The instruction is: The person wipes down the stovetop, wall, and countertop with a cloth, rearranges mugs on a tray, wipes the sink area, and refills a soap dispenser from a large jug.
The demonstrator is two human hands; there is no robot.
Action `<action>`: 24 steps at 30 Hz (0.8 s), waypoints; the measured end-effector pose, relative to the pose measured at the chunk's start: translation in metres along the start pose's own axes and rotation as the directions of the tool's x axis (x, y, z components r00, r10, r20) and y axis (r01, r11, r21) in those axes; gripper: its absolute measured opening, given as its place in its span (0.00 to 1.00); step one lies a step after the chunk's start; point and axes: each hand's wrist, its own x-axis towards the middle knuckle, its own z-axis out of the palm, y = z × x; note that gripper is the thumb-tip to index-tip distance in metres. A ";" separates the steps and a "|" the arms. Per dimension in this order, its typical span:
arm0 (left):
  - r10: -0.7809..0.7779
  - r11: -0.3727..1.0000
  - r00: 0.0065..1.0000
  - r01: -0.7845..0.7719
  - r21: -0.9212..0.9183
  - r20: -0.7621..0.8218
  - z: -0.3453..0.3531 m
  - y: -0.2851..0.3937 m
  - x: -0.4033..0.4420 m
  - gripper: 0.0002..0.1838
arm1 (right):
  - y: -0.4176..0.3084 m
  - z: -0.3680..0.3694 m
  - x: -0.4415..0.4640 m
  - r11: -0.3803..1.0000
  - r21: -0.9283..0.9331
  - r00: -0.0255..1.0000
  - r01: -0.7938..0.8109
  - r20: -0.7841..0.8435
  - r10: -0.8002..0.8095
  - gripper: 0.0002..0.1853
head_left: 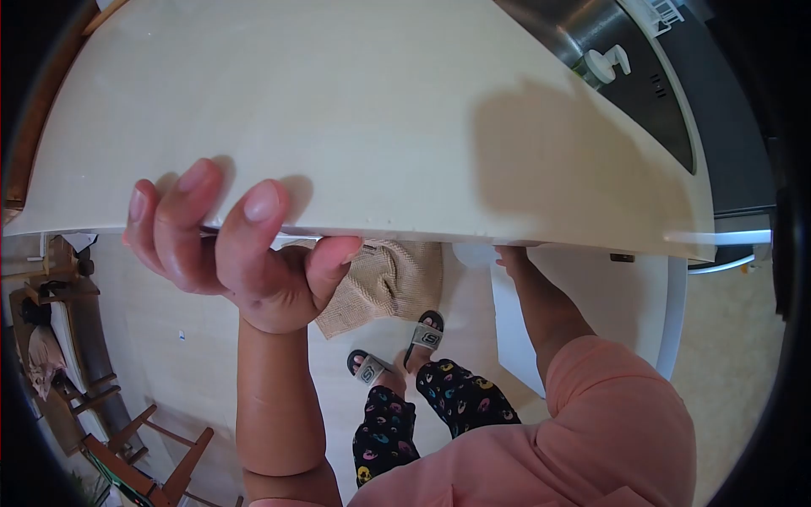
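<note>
My left hand (236, 241) is at the front edge of a pale countertop (321, 110), its fingers apart and bent up over the edge, with nothing visible in it. My right hand (505, 256) is mostly hidden under the counter's front edge; only a small part of it shows beside an opened white cabinet door (517, 329). What it touches, if anything, is out of sight.
A steel sink (625, 93) with a white pump bottle (604, 66) lies at the upper right. Below the counter are a beige woven mat (384, 283) and my slippered feet (427, 334). Wooden chairs (182, 469) stand at the lower left.
</note>
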 end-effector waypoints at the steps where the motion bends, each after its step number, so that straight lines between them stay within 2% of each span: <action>1: 0.008 1.000 1.000 -0.008 0.000 0.006 0.000 0.000 0.000 0.28 | 0.004 0.001 -0.001 0.972 0.234 0.993 -0.017 -0.113 0.045 0.26; 2: 0.017 1.000 1.000 -0.017 -0.001 0.012 -0.001 -0.001 0.000 0.28 | 0.009 0.003 -0.001 0.890 0.457 0.971 -0.006 -0.210 0.114 0.24; 3: 0.024 1.000 1.000 -0.024 -0.006 0.015 -0.001 -0.001 0.000 0.28 | 0.013 0.006 -0.002 0.889 0.457 0.971 -0.008 -0.209 0.116 0.24; 5: 0.034 0.999 0.999 -0.034 -0.010 0.019 0.000 -0.001 -0.002 0.29 | 0.029 0.011 0.011 0.806 0.592 0.969 0.033 -0.215 0.118 0.19; 9: 0.056 0.998 0.998 -0.056 -0.022 0.010 0.003 -0.003 -0.003 0.30 | 0.027 0.023 0.002 0.792 0.610 0.965 -0.023 -0.193 0.177 0.15; 11: 0.060 0.998 0.998 -0.060 -0.011 -0.012 0.003 -0.003 -0.002 0.30 | 0.005 0.024 -0.020 0.918 0.378 0.987 -0.120 -0.054 0.151 0.12; 12: 0.053 0.999 0.999 -0.053 0.008 -0.002 0.002 -0.001 0.001 0.31 | -0.003 0.019 -0.026 0.921 0.372 0.988 -0.114 -0.055 0.145 0.12; 14: 0.006 1.000 1.000 -0.006 0.004 -0.006 0.003 0.004 -0.002 0.31 | -0.017 0.014 -0.041 0.936 0.351 0.985 0.007 0.158 -0.067 0.14; 15: -0.017 1.000 1.000 0.017 0.002 -0.008 0.004 0.007 -0.004 0.31 | -0.024 0.015 -0.050 0.937 0.349 0.985 0.015 0.158 -0.074 0.14; 17: -0.136 0.988 0.987 0.129 -0.082 -0.089 0.007 0.011 -0.008 0.24 | -0.046 0.031 -0.086 0.901 0.327 0.956 0.285 -0.029 -0.292 0.17; 18: -0.170 0.981 0.980 0.158 -0.108 -0.107 0.007 0.014 -0.009 0.22 | -0.052 0.042 -0.107 0.894 0.306 0.936 0.327 0.027 -0.351 0.18; 19: -0.203 0.973 0.971 0.186 -0.136 -0.124 0.006 0.016 -0.009 0.20 | -0.055 0.052 -0.131 0.915 0.265 0.936 0.304 0.095 -0.339 0.19; 20: -0.235 0.966 0.971 0.227 -0.125 -0.049 0.001 0.019 -0.008 0.19 | -0.059 0.063 -0.156 0.932 0.221 0.932 0.287 0.162 -0.325 0.19; 21: -0.264 0.958 0.964 0.265 -0.110 0.023 -0.004 0.022 -0.005 0.18 | -0.062 0.067 -0.178 0.968 0.146 0.944 0.205 0.232 -0.235 0.19; 22: -0.256 0.962 0.967 0.255 -0.101 -0.001 -0.010 0.024 -0.001 0.18 | -0.072 0.063 -0.204 0.954 0.274 0.893 0.122 0.388 -0.226 0.21; 23: -0.248 0.960 0.962 0.261 -0.106 0.118 -0.018 0.027 0.003 0.18 | -0.080 0.059 -0.228 0.927 0.376 0.811 0.016 0.536 -0.232 0.22; 24: -0.241 0.956 0.942 0.271 -0.109 0.234 -0.030 0.029 0.013 0.18 | -0.082 0.063 -0.246 0.926 0.376 0.807 0.041 0.534 -0.253 0.22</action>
